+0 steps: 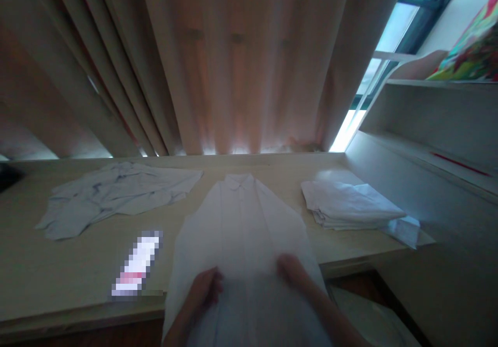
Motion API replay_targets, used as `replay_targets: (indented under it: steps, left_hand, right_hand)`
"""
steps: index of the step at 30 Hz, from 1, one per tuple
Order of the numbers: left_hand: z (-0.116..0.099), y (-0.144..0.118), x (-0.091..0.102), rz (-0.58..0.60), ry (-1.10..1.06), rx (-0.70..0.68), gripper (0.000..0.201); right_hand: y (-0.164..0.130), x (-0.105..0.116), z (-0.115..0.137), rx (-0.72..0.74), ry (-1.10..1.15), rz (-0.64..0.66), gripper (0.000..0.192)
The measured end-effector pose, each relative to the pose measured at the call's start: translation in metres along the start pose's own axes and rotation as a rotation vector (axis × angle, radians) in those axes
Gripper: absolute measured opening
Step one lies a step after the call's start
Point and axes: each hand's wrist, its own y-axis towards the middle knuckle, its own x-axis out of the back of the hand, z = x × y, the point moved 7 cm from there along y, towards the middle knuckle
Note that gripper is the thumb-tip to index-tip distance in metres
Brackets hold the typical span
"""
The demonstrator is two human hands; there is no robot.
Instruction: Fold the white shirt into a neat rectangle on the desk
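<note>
Here, a wooden table (pixel 58 279) fronts drawn curtains (pixel 233 61).

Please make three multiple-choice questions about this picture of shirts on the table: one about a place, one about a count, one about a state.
1. Where is the folded stack?
A. right of the white shirt
B. left of it
C. under it

2. How many hands rest on the white shirt?
A. none
B. one
C. two

3. How does the pale blue shirt lie?
A. neatly folded
B. spread and crumpled
C. hanging

Answers: 1 A, it lies near the table's right end; 2 C, left hand and right hand both press it; 3 B, it lies loose with creases.
</note>
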Motion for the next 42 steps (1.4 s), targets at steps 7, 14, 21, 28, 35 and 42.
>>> replay_targets:
  steps: [7, 14, 21, 28, 35, 42]
  left_hand:
    - [0.001, 0.016, 0.005, -0.029, 0.016, 0.078, 0.041]
    - [0.001, 0.016, 0.006, -0.053, 0.035, 0.039, 0.034]
    - [-0.011, 0.011, 0.007, -0.028, 0.051, -0.001, 0.031]
    - [0.015, -0.021, 0.009, 0.171, 0.124, 0.086, 0.056]
    - [0.04, -0.031, -0.008, 0.287, 0.206, 0.108, 0.061]
    - [0.038, -0.027, -0.009, 0.253, 0.23, 0.047, 0.064]
  right_hand:
    - [0.01, -0.007, -0.003, -0.068, 0.077, 0.015, 0.027]
    - [0.014, -0.006, -0.008, -0.068, 0.071, -0.002, 0.018]
    - [0.012, 0.0, 0.002, -0.014, 0.026, -0.005, 0.014]
    - [-0.008, 0.012, -0.006, 0.052, -0.014, 0.052, 0.02]
    - [-0.023, 0.004, -0.015, 0.067, -0.043, 0.107, 0.02]
    - [-0.035, 0.0, -0.008, 0.06, -0.045, 0.073, 0.014]
